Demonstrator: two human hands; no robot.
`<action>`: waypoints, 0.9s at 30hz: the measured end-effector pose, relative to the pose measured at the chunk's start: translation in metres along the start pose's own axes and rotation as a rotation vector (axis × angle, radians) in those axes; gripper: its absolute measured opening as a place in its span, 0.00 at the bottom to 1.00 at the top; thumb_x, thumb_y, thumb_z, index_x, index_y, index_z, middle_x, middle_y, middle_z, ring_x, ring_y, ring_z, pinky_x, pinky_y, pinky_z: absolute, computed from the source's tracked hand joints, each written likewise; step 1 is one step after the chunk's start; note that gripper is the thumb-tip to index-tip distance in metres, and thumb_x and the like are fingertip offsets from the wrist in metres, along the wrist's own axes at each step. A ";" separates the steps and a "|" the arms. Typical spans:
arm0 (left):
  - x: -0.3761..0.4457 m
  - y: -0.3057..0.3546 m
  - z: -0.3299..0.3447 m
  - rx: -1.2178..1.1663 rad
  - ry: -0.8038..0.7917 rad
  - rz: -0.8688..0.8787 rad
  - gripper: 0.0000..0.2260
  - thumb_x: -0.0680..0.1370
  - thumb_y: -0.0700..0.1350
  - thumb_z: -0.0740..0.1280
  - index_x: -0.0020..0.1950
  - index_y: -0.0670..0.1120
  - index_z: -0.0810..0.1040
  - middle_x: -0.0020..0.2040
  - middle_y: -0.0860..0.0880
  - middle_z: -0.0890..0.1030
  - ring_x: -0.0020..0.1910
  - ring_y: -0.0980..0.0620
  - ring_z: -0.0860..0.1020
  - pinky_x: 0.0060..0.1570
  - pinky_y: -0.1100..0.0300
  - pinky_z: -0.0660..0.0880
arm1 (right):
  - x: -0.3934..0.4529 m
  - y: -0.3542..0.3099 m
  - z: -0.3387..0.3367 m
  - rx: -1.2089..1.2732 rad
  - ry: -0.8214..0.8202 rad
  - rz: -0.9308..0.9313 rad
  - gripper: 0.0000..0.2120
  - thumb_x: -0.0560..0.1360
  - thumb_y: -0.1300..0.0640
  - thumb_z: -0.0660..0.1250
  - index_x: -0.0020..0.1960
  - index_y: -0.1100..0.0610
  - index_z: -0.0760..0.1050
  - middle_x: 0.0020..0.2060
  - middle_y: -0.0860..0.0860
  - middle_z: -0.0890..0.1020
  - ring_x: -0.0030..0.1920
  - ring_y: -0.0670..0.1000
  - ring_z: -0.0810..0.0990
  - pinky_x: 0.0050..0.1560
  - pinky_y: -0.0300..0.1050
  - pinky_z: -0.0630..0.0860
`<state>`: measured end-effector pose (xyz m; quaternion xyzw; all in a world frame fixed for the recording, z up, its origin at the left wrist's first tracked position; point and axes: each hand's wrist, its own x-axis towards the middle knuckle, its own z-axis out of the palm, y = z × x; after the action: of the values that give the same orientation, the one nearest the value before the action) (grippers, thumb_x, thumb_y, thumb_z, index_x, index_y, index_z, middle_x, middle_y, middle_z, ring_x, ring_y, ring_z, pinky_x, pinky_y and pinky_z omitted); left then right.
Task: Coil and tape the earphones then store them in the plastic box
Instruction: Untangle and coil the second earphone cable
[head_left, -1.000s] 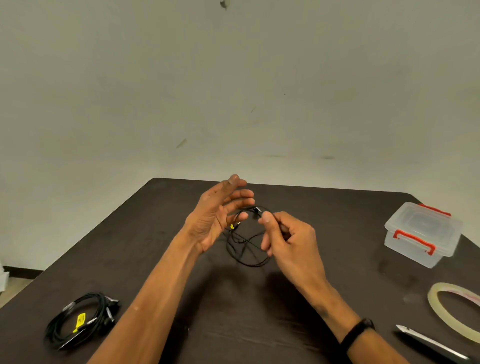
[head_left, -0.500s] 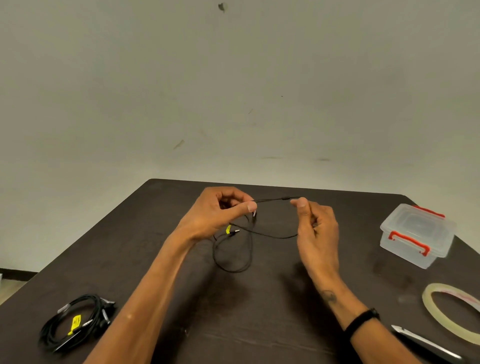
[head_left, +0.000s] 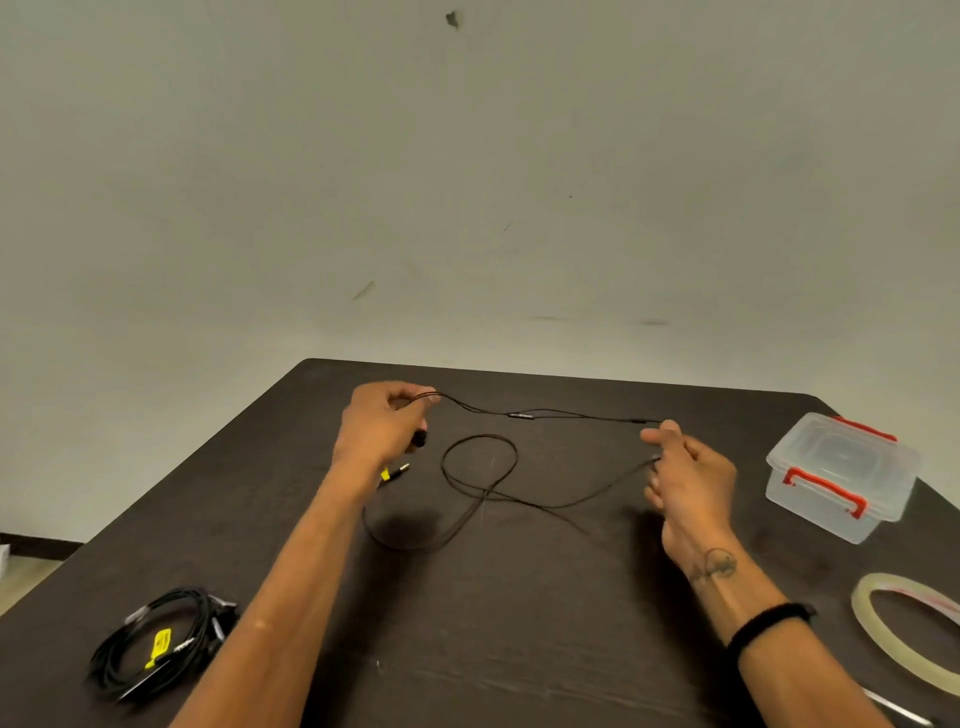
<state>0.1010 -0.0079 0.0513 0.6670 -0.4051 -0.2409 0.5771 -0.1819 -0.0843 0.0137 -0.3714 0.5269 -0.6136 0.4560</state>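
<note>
Both hands have drawn far apart since half a second ago, pulling the earphones (head_left: 522, 414) out from a small hanging loop into a long stretched line. On the dark table (head_left: 519, 623) everything else sits as it did. At the right edge stands the plastic box (head_left: 841, 475), clear with red latches and its lid on, well apart from the cable. Near the left corner lies a coiled black cable bundle (head_left: 156, 642) with a yellow label whose print is too small to read. At the near right lies a roll of clear tape (head_left: 883, 639), flat, and just nearer than it a thin metal tool (head_left: 896, 707), mostly cut off by the frame. The left hand (head_left: 382, 428) has its fingers curled and pinches the cable ends up high, with a black earbud showing just below its fingers. The right hand (head_left: 688, 475) pinches the cable between thumb and fingertips, the other fingers loosely bent. Between the hands one strand runs taut in the air, carrying a small inline remote, while the slack loops down onto the table in a crossed curl; the plug, with a yellow tag, hangs just right of the left wrist.
</note>
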 end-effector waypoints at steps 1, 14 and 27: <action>-0.003 0.003 0.000 -0.059 -0.077 -0.118 0.06 0.79 0.45 0.74 0.53 0.45 0.87 0.28 0.51 0.75 0.27 0.56 0.74 0.31 0.62 0.78 | -0.001 -0.003 0.001 0.088 -0.031 0.061 0.11 0.85 0.55 0.66 0.55 0.61 0.83 0.32 0.52 0.76 0.28 0.48 0.74 0.25 0.39 0.70; -0.023 0.024 0.022 -0.925 -0.372 -0.637 0.13 0.85 0.44 0.63 0.41 0.43 0.75 0.38 0.43 0.83 0.34 0.49 0.80 0.45 0.47 0.85 | -0.013 -0.008 -0.007 -0.608 -0.148 -0.178 0.24 0.79 0.39 0.68 0.70 0.50 0.70 0.67 0.59 0.73 0.48 0.49 0.76 0.52 0.47 0.71; -0.046 0.026 0.062 -0.727 -0.448 -0.202 0.21 0.86 0.53 0.59 0.40 0.53 0.86 0.66 0.48 0.83 0.66 0.46 0.76 0.66 0.44 0.66 | -0.069 -0.005 0.024 -0.502 -0.501 -0.723 0.14 0.82 0.41 0.65 0.63 0.46 0.80 0.56 0.38 0.83 0.58 0.39 0.81 0.58 0.40 0.79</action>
<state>0.0196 -0.0064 0.0563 0.3881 -0.3419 -0.5616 0.6458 -0.1391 -0.0259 0.0241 -0.7641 0.3703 -0.4787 0.2232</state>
